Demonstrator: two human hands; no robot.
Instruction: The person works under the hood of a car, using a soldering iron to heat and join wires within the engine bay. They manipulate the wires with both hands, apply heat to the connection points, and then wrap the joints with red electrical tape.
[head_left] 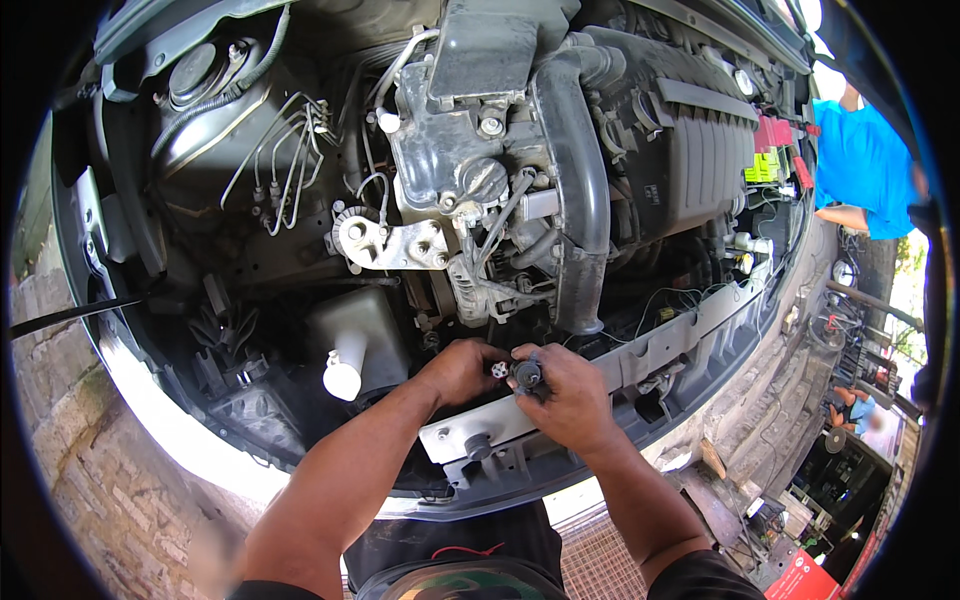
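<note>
1. Black cylindrical part [527, 375] sits gripped in the person's right hand [574, 398], near the metal crossbar [505, 420].
2. Left hand [462, 372] pinches a small white-ended piece [499, 370] just beside it.

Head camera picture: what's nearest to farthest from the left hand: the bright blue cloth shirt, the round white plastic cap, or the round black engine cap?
From the left hand:
1. Round white plastic cap: to its left.
2. Round black engine cap: higher up, on the engine.
3. Bright blue cloth shirt: far off, upper right.
</note>
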